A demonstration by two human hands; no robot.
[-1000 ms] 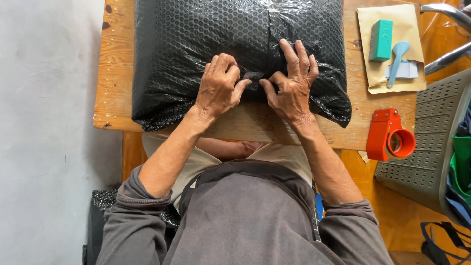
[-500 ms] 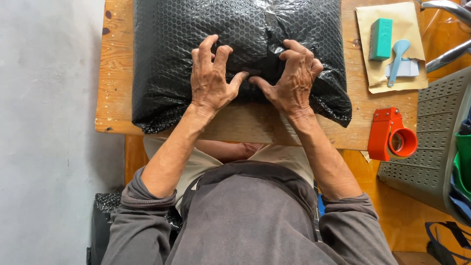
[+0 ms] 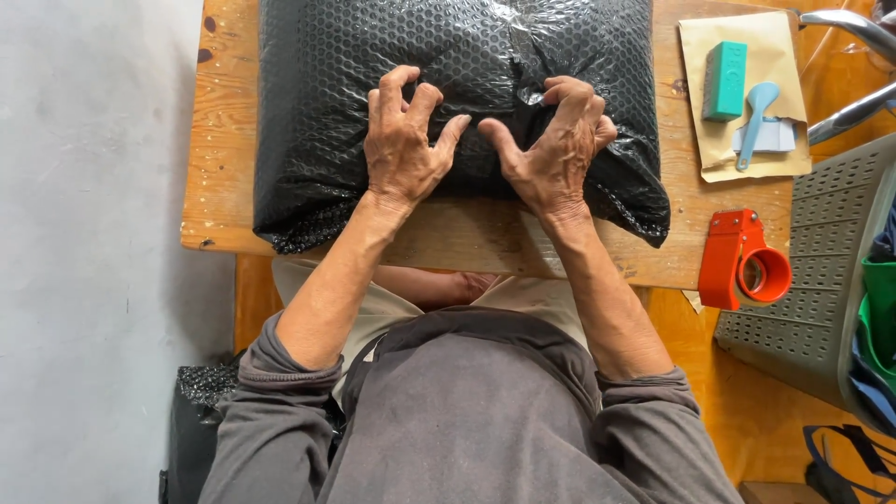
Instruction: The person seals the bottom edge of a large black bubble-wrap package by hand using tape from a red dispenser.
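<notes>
A large parcel wrapped in black bubble wrap (image 3: 317, 112) lies on a small wooden table (image 3: 219, 168) in front of me. My left hand (image 3: 403, 142) rests on the parcel's near middle, fingers spread and curled, pressing the wrap. My right hand (image 3: 558, 145) sits beside it to the right, fingers bent like claws, pinching the wrap where a strip of clear tape crinkles at the centre seam. The two thumbs point toward each other, a little apart.
An orange tape dispenser (image 3: 742, 259) hangs at the table's right front edge. At the back right a brown envelope (image 3: 709, 159) carries a teal block (image 3: 725, 80) and a light blue scraper (image 3: 761, 117). A grey perforated plastic chair (image 3: 821, 280) stands at the right. Grey floor lies left.
Both hands have slid farther up the parcel, away from me, and the fingers have spread and curled more. The parcel has stayed in place.
</notes>
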